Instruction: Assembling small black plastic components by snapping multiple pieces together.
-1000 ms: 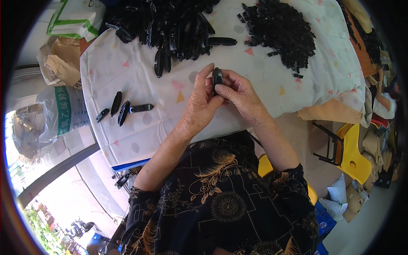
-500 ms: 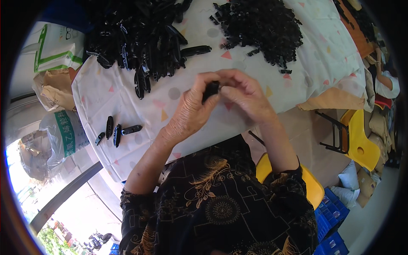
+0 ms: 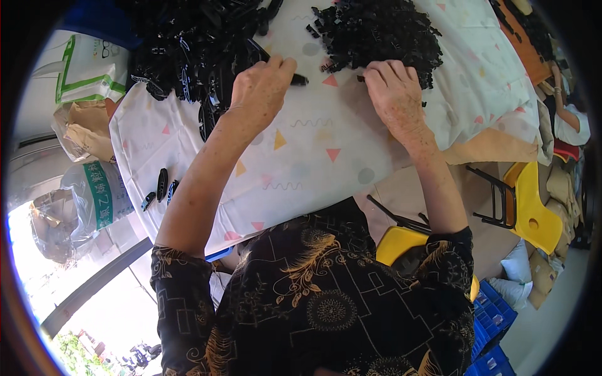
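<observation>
My left hand (image 3: 260,91) is at the right edge of a heap of long black plastic pieces (image 3: 169,44). Its fingers are closed over one long black plastic piece (image 3: 301,80), whose end sticks out to the right. My right hand (image 3: 396,94) is at the near edge of a pile of small black plastic parts (image 3: 382,34). The fingers are bent down and pressed together on a small black plastic part (image 3: 361,79), mostly covered by the fingertips. On the left of the table lie a few separate long pieces (image 3: 162,183), partly hidden by my left forearm.
A pale patterned cloth (image 3: 313,150) covers the table. Bags (image 3: 94,69) stand past its left edge. To the right are a yellow chair (image 3: 533,207), blue crates (image 3: 492,313) and another person (image 3: 570,122) at an orange table. A second yellow chair (image 3: 398,244) is by my right arm.
My hands were together over the near part of the table with a black piece between them. They have parted and moved away from me, the left to the long pieces, the right to the small parts.
</observation>
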The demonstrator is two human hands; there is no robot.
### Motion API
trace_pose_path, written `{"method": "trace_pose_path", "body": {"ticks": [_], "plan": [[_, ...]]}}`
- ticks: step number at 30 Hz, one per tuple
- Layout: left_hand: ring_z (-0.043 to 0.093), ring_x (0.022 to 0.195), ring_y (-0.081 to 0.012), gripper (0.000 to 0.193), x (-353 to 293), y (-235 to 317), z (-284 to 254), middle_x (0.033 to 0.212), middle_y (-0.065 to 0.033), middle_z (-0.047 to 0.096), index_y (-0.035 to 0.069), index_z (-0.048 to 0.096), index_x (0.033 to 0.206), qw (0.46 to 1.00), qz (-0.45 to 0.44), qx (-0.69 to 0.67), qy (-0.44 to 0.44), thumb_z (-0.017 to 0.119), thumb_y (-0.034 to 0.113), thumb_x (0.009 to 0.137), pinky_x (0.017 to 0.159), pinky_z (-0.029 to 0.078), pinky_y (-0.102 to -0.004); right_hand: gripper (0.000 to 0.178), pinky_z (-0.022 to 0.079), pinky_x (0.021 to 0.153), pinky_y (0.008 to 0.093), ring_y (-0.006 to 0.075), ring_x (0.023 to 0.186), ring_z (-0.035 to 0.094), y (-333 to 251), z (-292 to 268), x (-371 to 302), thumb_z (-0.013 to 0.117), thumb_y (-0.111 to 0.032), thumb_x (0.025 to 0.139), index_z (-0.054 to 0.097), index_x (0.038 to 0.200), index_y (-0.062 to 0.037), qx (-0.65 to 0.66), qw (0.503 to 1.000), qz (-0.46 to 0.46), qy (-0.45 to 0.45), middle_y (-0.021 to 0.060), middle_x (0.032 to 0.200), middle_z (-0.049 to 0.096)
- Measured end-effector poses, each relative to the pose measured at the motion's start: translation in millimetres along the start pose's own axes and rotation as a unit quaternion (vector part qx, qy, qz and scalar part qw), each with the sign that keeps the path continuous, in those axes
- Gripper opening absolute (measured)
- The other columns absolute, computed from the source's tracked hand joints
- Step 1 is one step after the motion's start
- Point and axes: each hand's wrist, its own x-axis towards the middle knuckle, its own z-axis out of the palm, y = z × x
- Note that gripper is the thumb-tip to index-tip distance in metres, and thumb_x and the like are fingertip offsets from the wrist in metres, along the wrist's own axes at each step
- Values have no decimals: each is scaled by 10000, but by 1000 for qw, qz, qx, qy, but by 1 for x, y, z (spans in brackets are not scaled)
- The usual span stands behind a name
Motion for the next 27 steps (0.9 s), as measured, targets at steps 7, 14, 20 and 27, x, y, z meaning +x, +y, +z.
{"method": "trace_pose_path", "body": {"ticks": [7,14,20,27], "plan": [[624,713,-233,164,-19,11,-11,836,-72,639,56,587,931,957,-56,-257,124,644,90,782,628,506,-327,159,413,648,318,201,769,538,-16,2,-16,641,-19,724,588,863,-74,31,999,12,-19,36,855,548],[555,659,-84,252,-81,27,-7,777,-16,624,39,612,1012,639,-247,-729,-10,654,245,874,510,412,-206,175,453,693,366,265,778,536,-35,1,-18,632,11,770,587,930,-44,136,987,70,37,80,852,532],[570,699,-76,270,-126,43,-2,976,-100,674,13,545,1078,494,-277,-824,-24,592,226,919,502,433,-196,91,480,664,347,243,745,570,-33,-4,-14,607,-16,844,609,935,-22,175,984,39,-21,98,838,565],[563,693,-73,244,-146,38,0,968,-116,670,22,549,1066,442,-267,-856,-10,590,218,927,517,441,-201,157,440,591,243,72,671,525,-19,-3,-10,617,-126,892,644,995,-11,376,854,320,-166,-3,768,608]]}}
